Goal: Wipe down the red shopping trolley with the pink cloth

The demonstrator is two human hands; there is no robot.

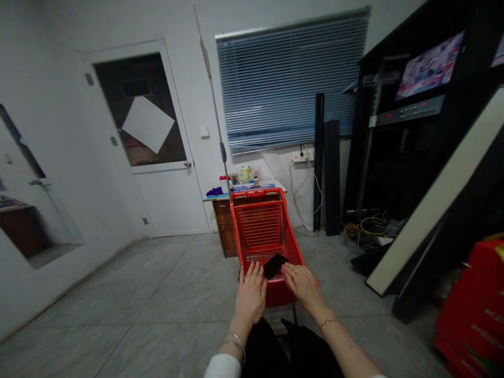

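Hands (pixel 250 291), 2, at 1 red cart (pixel 260 226), near 1 phone (pixel 274 266)

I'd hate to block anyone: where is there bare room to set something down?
The floor left of the red cart, reaching back to the white door. A narrower patch lies between the cart and the leaning cream board. It's crowded at the cart's near end, with the left hand, right hand and a phone, and on the cluttered cabinet.

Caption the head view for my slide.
Left hand and right hand at the near end of a red shopping cart, a black phone-like object between them, window blinds beyond.
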